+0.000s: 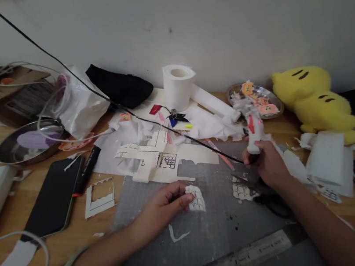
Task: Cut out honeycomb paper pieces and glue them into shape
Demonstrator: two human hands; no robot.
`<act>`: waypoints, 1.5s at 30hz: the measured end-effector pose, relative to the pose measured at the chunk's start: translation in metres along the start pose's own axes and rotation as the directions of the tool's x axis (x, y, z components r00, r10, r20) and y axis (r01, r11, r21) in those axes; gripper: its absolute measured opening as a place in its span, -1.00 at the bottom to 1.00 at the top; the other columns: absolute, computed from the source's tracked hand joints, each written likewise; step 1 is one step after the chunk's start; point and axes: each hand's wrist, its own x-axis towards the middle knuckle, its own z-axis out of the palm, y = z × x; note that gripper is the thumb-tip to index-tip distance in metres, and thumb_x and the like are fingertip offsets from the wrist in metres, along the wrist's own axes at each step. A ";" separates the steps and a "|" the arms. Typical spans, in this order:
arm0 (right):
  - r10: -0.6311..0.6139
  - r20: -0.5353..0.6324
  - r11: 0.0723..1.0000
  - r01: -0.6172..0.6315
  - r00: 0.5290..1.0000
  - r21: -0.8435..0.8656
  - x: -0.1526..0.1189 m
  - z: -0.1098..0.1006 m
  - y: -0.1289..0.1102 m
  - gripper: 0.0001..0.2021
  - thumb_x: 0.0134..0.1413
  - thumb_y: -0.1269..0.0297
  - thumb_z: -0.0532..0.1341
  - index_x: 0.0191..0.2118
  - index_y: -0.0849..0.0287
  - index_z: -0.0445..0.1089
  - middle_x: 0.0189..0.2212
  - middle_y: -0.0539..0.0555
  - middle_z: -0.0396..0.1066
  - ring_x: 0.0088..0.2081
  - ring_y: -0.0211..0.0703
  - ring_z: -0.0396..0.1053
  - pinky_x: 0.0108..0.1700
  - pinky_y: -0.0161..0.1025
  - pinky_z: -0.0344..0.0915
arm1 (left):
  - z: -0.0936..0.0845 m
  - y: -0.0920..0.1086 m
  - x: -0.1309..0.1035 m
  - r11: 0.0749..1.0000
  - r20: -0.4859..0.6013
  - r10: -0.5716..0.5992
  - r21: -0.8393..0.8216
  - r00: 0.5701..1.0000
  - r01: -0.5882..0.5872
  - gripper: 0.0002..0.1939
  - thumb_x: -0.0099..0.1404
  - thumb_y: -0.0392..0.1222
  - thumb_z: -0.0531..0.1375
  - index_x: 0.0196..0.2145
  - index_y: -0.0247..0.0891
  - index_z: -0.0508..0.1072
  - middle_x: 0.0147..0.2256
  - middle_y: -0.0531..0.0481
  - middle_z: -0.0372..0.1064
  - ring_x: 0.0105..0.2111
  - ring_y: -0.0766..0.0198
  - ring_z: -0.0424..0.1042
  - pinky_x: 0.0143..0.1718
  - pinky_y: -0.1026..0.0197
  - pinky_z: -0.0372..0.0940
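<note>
My left hand (171,203), with a pale green bangle on the wrist, pinches a small white paper cutout (195,198) drawn with rounded scale shapes. My right hand (268,161) is wrapped round a white glue gun (255,134) with red parts, its black cord (199,142) running up to the left. The gun's tip points away from me and looks blurred against the clutter. Below my right hand, black-handled scissors (275,205) lie on the grey cutting mat (212,234), their blades over a second patterned cutout (241,189).
A metal ruler (249,253) lies at the mat's front. Cut paper sheets (200,151) and a white roll (179,88) are behind. Left are a phone (54,198), a marker (86,171) and a metal bowl (6,149); right, a metal dish (281,111) and yellow plush toys (320,105).
</note>
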 end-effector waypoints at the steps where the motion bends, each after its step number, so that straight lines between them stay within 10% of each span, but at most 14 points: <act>1: -0.020 -0.020 0.999 0.021 1.000 0.042 -0.001 0.000 -0.001 -0.75 -0.25 0.05 -0.01 -0.43 0.08 0.17 -0.74 -0.08 0.18 -0.66 -0.19 0.15 -0.59 -0.27 0.09 | 0.000 0.000 0.000 1.000 0.002 0.003 -0.011 1.000 -0.003 -0.72 0.24 -0.02 0.05 -0.50 -0.26 0.28 -0.54 0.12 0.17 -0.49 0.36 0.16 -0.44 0.32 0.11; 10: -0.162 -0.183 0.919 0.216 0.970 0.329 0.002 -0.010 -0.002 -0.87 -0.27 0.16 0.02 -0.54 0.07 0.17 -0.79 -0.16 -0.04 -0.66 -0.25 0.07 -0.51 -0.26 0.17 | -0.001 -0.003 0.001 0.997 -0.017 0.001 -0.080 1.000 -0.002 -0.70 0.26 0.03 0.04 -0.47 -0.24 0.30 -0.52 0.11 0.23 -0.47 0.33 0.21 -0.38 0.29 0.14; 15: -0.184 -0.230 0.913 0.253 0.956 0.320 0.001 -0.011 0.004 -0.91 -0.36 0.31 0.10 -0.55 0.11 0.18 -0.62 -0.09 0.22 -0.57 -0.27 0.24 -0.52 -0.28 0.21 | -0.003 0.001 0.001 0.995 -0.066 -0.024 -0.098 0.998 0.018 -0.67 0.23 0.05 0.05 -0.54 -0.23 0.25 -0.58 0.14 0.17 -0.53 0.36 0.16 -0.42 0.30 0.11; 28: -0.261 -0.063 0.955 0.249 0.963 -0.159 -0.014 -0.005 0.023 -0.74 -0.36 0.19 0.30 -0.46 0.11 0.25 -0.63 -0.07 0.33 -0.58 -0.21 0.28 -0.54 -0.30 0.25 | -0.006 0.006 0.002 0.992 -0.173 -0.129 -0.016 0.976 0.128 -0.64 0.14 0.09 0.03 -0.62 -0.20 0.11 -0.65 0.18 0.03 -0.61 0.40 0.01 -0.56 0.31 -0.05; 45: -0.401 0.097 0.706 0.375 0.911 -0.601 -0.021 0.003 0.038 -0.84 -0.22 0.19 0.23 -0.49 0.13 0.28 -0.67 -0.04 0.33 -0.63 -0.20 0.29 -0.60 -0.31 0.20 | -0.008 0.006 0.003 0.988 -0.110 -0.151 -0.028 0.982 0.149 -0.68 0.13 0.04 0.03 -0.62 -0.20 0.09 -0.63 0.19 -0.03 -0.60 0.40 0.01 -0.56 0.32 -0.05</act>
